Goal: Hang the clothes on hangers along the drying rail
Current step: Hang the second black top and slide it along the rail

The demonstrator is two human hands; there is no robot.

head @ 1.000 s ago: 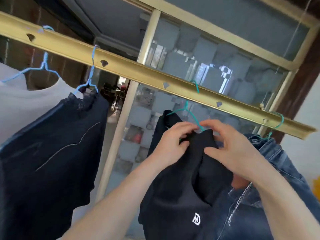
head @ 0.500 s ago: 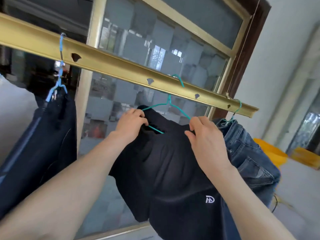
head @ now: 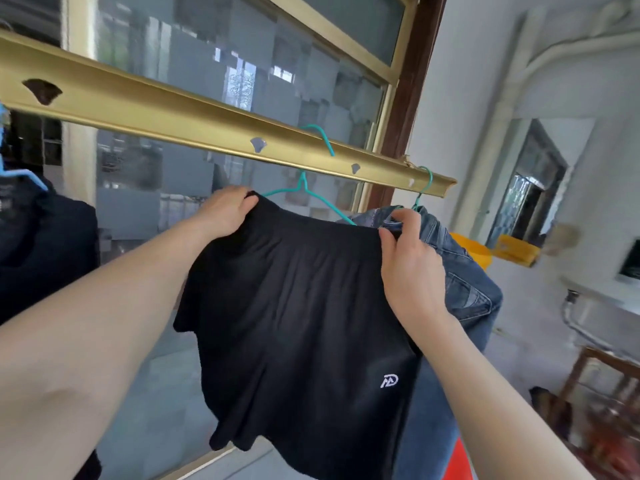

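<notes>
Far left: dark garment (head: 41,237) on a blue hanger (head: 31,176). Left hand (head: 225,213) grips the left waistband end of the black shorts (head: 304,306). Right hand (head: 412,268) pinches the right end, likely spreading the band along the teal hanger (head: 304,188), which is hooked on the gold rail (head: 173,112). Jeans (head: 464,271) hang just beside. Frosted window (head: 156,50) behind. To the right, a white wall, a yellow tub (head: 474,251), and a blurred wooden stand (head: 606,375) low down.

The gold rail (head: 156,112) carries a teal hanger (head: 303,181) holding black shorts (head: 294,306).

Black shorts (head: 298,306) with a small white logo (head: 390,381) hang on a teal hanger (head: 304,188). The rail (head: 173,116) is gold, the jeans (head: 460,282) blue.
</notes>
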